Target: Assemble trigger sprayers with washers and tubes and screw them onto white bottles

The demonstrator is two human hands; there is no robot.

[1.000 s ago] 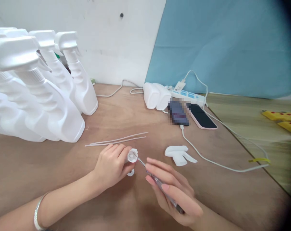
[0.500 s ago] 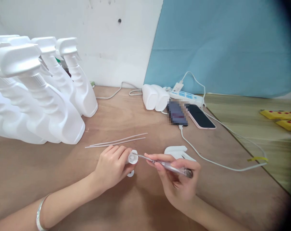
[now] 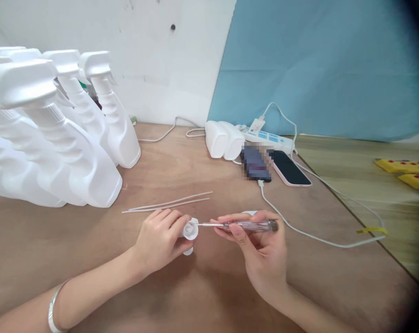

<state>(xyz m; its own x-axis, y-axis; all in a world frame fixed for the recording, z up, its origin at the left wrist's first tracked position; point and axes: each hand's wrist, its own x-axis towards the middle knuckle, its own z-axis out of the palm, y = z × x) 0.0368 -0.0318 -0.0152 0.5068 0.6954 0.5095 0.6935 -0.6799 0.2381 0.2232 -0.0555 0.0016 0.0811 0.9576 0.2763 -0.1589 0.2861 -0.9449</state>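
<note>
My left hand (image 3: 162,238) is closed around a small white plastic spray-head part (image 3: 191,230), its round open end facing right; most of the part is hidden in the fingers. In my right hand (image 3: 261,254) is a screwdriver (image 3: 252,225) with a clear handle, lying almost level. Its thin metal tip reaches the round opening of the white part. Behind the left hand, two thin clear tubes (image 3: 167,203) lie on the table. Another white plastic piece (image 3: 250,212) is mostly covered by my right hand.
White spray bottles (image 3: 94,171) stand crowded at the left. At the back are white blocky pieces (image 3: 216,141), a power strip (image 3: 270,138), a dark phone (image 3: 256,162) and a pink-edged phone (image 3: 290,167). A white cable (image 3: 309,238) loops along the right side.
The screwdriver has swung from a slant to nearly level, its handle end rising. My right hand has turned and shifted up, covering more of the white piece behind it. My left hand barely moves.
</note>
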